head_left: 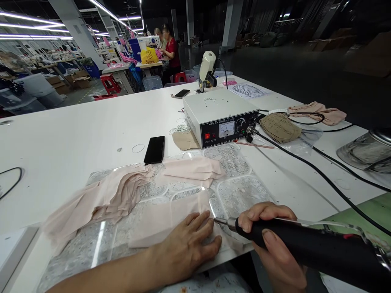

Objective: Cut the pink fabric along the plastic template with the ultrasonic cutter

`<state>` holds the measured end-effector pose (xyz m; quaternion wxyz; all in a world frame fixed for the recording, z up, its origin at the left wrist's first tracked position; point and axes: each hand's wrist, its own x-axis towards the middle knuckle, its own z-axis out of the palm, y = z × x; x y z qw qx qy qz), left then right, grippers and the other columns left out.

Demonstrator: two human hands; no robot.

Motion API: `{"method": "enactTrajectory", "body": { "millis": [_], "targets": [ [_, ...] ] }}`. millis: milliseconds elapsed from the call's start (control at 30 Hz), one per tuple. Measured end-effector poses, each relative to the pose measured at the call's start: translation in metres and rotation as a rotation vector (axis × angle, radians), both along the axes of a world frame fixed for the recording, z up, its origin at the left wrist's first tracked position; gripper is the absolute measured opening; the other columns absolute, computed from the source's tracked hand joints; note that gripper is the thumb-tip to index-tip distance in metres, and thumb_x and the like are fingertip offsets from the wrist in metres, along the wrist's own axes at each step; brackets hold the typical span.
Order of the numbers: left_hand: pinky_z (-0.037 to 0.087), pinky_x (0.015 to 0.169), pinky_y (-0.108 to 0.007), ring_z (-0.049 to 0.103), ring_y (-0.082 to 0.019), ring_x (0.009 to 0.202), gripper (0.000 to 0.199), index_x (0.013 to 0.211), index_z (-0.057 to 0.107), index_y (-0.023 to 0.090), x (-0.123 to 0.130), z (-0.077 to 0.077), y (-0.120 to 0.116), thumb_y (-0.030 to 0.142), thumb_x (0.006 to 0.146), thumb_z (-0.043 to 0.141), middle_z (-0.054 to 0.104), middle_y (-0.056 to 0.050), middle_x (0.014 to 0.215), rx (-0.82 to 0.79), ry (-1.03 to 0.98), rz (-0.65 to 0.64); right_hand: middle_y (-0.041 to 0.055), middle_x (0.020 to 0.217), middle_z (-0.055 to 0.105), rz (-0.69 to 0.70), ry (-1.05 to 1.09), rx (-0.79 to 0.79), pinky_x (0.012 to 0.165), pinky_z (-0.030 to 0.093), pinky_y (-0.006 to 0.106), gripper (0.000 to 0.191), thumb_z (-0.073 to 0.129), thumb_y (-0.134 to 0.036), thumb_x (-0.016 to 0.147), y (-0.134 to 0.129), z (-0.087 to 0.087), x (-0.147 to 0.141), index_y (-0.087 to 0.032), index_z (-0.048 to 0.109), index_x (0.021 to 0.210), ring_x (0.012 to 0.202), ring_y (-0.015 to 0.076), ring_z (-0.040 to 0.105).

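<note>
My left hand (192, 244) lies flat on a pale pink fabric piece (165, 219), its fingers stretched toward the piece's right edge. In my right hand (271, 240) is a thick black ultrasonic handpiece (324, 248), gripped near its front. The handpiece's slim metal tip points left and ends beside my left fingertips, at the fabric's edge. Under the fabric lies a clear, marbled-looking sheet (241, 195) with rounded outlines. A fanned stack of pink fabric pieces (113, 191) is to the left, and a smaller folded stack (192, 169) lies just beyond my left hand.
A control box (230, 132) with a dial stands behind the sheet, its black cable (305, 160) running right. Around it are a black phone (154, 149), brown paper patterns (280, 127) and a glass jar (366, 150). Farther back, a person in red (172, 51) sits at a sewing machine.
</note>
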<state>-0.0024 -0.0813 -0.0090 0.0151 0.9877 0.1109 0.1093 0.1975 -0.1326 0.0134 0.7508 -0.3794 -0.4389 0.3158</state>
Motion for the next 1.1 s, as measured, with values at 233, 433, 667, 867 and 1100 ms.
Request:
{"method": "enactTrajectory", "body": {
  "millis": [233, 433, 667, 867, 1100],
  "targets": [
    [0.040, 0.101, -0.040, 0.049, -0.032, 0.127, 0.031, 0.126, 0.056, 0.020, 0.000, -0.001, 0.000, 0.030, 0.097, 0.054, 0.058, -0.014, 0.124, 0.008, -0.009, -0.002, -0.0016, 0.079, 0.056, 0.000, -0.033, 0.004, 0.059, 0.057, 0.033, 0.005, 0.059, -0.023, 0.088, 0.000, -0.001, 0.000, -0.023, 0.053, 0.088, 0.059, 0.0112, 0.059],
    [0.039, 0.101, -0.039, 0.048, -0.032, 0.127, 0.030, 0.126, 0.056, 0.020, 0.000, 0.000, 0.000, 0.030, 0.097, 0.054, 0.058, -0.014, 0.124, 0.015, -0.008, 0.001, -0.0016, 0.079, 0.057, 0.018, -0.064, 0.007, 0.060, 0.057, 0.032, 0.006, 0.059, -0.022, 0.088, 0.003, -0.003, 0.002, -0.023, 0.053, 0.088, 0.060, 0.0113, 0.060],
    [0.040, 0.101, -0.040, 0.051, -0.032, 0.124, 0.028, 0.124, 0.057, 0.020, 0.001, 0.002, 0.000, 0.029, 0.097, 0.053, 0.058, -0.013, 0.123, 0.017, -0.020, 0.002, -0.0002, 0.078, 0.057, -0.041, 0.012, -0.034, 0.058, 0.057, 0.034, 0.004, 0.060, -0.024, 0.086, -0.008, 0.003, 0.004, -0.023, 0.056, 0.088, 0.059, 0.0124, 0.058],
    [0.040, 0.102, -0.041, 0.050, -0.032, 0.127, 0.028, 0.124, 0.057, 0.020, 0.000, 0.004, 0.000, 0.028, 0.098, 0.051, 0.058, -0.013, 0.123, -0.005, 0.008, 0.002, 0.0003, 0.077, 0.057, 0.007, -0.016, -0.033, 0.059, 0.058, 0.033, 0.005, 0.060, -0.025, 0.088, -0.013, 0.005, 0.005, -0.022, 0.056, 0.088, 0.059, 0.0122, 0.058],
    [0.040, 0.102, -0.041, 0.050, -0.032, 0.127, 0.029, 0.126, 0.056, 0.020, 0.000, 0.005, 0.000, 0.026, 0.097, 0.051, 0.058, -0.014, 0.124, -0.005, 0.032, 0.001, 0.0000, 0.079, 0.057, 0.023, -0.069, -0.047, 0.063, 0.057, 0.034, 0.004, 0.058, -0.021, 0.089, -0.015, -0.005, 0.009, -0.023, 0.054, 0.090, 0.062, 0.0123, 0.059]
  ]
}}
